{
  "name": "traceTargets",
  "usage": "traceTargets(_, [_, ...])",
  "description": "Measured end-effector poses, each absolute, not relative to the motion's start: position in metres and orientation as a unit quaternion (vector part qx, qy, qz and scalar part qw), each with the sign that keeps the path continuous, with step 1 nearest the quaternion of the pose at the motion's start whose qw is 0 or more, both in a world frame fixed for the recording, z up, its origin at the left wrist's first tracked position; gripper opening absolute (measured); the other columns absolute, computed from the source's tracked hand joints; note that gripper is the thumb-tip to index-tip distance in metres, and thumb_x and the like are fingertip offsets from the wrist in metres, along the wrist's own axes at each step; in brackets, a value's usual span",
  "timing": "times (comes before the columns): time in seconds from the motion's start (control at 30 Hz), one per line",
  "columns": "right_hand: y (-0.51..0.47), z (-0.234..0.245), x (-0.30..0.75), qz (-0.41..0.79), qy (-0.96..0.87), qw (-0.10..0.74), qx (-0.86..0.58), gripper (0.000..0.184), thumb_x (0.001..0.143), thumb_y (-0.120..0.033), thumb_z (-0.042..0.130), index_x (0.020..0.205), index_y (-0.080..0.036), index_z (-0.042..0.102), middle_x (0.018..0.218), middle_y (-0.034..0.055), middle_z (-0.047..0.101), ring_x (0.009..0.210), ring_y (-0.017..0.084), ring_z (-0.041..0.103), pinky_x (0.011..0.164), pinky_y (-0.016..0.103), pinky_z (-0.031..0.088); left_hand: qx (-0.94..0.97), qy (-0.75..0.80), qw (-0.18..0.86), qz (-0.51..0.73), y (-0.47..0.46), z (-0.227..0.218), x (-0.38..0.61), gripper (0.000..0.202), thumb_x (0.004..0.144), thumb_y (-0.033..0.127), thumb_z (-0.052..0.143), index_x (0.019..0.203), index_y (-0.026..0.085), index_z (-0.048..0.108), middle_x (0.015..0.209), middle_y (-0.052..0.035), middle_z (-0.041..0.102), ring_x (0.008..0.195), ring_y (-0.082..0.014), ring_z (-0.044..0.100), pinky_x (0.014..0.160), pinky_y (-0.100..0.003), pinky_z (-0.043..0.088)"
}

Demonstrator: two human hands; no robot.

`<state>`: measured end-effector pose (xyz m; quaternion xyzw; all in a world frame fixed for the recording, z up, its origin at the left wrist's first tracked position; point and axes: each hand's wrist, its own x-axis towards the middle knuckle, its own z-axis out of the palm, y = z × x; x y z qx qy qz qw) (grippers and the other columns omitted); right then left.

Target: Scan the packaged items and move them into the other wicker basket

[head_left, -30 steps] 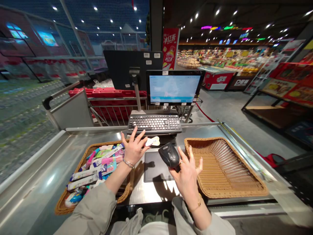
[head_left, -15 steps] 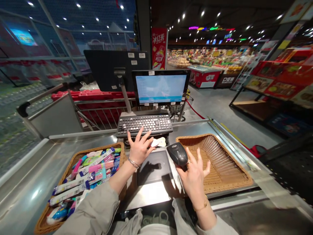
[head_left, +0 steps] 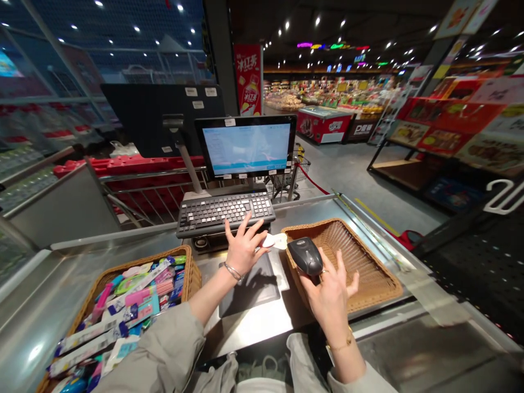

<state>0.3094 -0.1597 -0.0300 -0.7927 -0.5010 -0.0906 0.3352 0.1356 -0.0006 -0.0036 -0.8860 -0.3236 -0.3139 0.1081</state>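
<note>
My left hand [head_left: 242, 250] pinches a small flat white and pale yellow item [head_left: 277, 240] between thumb and finger, its other fingers spread just in front of the keyboard [head_left: 225, 212]. What kind of item it is, I cannot make out. A black handheld barcode scanner [head_left: 305, 255] is gripped in my right hand [head_left: 329, 297], mostly by thumb and index finger, with the remaining fingers spread. The scanner's head is close to the item, over the left edge of a wicker basket [head_left: 360, 267]. On my left, another wicker basket [head_left: 191, 273] holds many small packaged goods [head_left: 141, 295].
A lit monitor [head_left: 249, 147] stands behind the keyboard, with a second, dark screen back [head_left: 159, 123] to its left. A dark flat pad [head_left: 256, 286] is set in the metal counter [head_left: 33, 305]. Beyond are a shopping cart [head_left: 153, 199] and a shelf rack [head_left: 434, 142].
My left hand has carried the small item rightward, to the near basket's edge. The scanner has shifted right with my right hand, over that basket. The whole view has turned slightly right.
</note>
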Motion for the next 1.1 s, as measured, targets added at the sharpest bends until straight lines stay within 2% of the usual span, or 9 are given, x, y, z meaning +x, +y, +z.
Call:
traceTargets(0.27, [-0.165,-0.034,0.326,-0.086,-0.438,0.34,-0.827,0.04,0.088,-0.05,0.043,0.104,-0.023,0.068,0.13,0.0079,0.061,0.14,0.034,0.029,0.108,0.066,0.005,-0.906,-0.296,0.067,-0.296,-0.002,-0.012,0.172,0.031,0.082,0.043,0.067,0.11,0.03,0.066,0.136,-0.0056,0.059,0.141,-0.0336,0.033,0.111,-0.072,-0.006])
traceTargets(0.53, [-0.175,-0.039,0.341,-0.1,-0.398,0.338,-0.847,0.043,0.089,-0.052,0.041,0.102,-0.022,0.069,0.127,0.008,0.063,0.139,0.033,0.031,0.108,0.062,0.011,-0.921,-0.257,0.04,-0.289,-0.009,-0.029,0.209,0.029,0.084,0.041,0.065,0.112,0.03,0.066,0.136,-0.0066,0.059,0.141,-0.0332,0.032,0.11,-0.074,-0.005])
traceTargets(0.7, [-0.179,-0.046,0.352,-0.106,-0.361,0.345,-0.86,0.047,0.088,-0.056,0.041,0.107,-0.021,0.067,0.126,0.0075,0.065,0.137,0.032,0.034,0.109,0.061,0.008,-0.929,-0.238,0.034,-0.281,-0.01,-0.04,0.226,0.03,0.085,0.037,0.064,0.114,0.031,0.065,0.136,-0.007,0.059,0.142,-0.0326,0.031,0.11,-0.074,-0.004])
traceTargets(0.87, [-0.182,-0.052,0.365,-0.109,-0.342,0.339,-0.87,0.045,0.088,-0.053,0.041,0.103,-0.02,0.068,0.124,0.0091,0.065,0.138,0.034,0.032,0.108,0.063,0.005,-0.935,-0.227,0.029,-0.269,-0.009,-0.045,0.241,0.03,0.086,0.03,0.062,0.116,0.032,0.064,0.137,-0.0062,0.058,0.143,-0.0315,0.031,0.11,-0.074,-0.004])
traceTargets(1.0, [-0.181,-0.058,0.375,-0.11,-0.327,0.337,-0.876,0.048,0.087,-0.055,0.041,0.103,-0.02,0.068,0.123,0.0097,0.066,0.137,0.034,0.033,0.108,0.062,0.003,-0.937,-0.231,0.024,-0.259,-0.006,-0.048,0.257,0.037,0.086,0.027,0.062,0.122,0.035,0.061,0.138,-0.0046,0.057,0.143,-0.0303,0.031,0.111,-0.073,-0.003])
traceTargets(1.1, [-0.179,-0.062,0.382,-0.118,-0.316,0.339,-0.878,0.048,0.086,-0.057,0.041,0.095,-0.019,0.069,0.12,0.0099,0.067,0.136,0.034,0.035,0.108,0.062,0.005,-0.936,-0.249,0.019,-0.248,-0.008,-0.049,0.268,0.048,0.086,0.03,0.062,0.132,0.036,0.053,0.143,-0.0047,0.052,0.143,-0.0305,0.03,0.111,-0.073,-0.002])
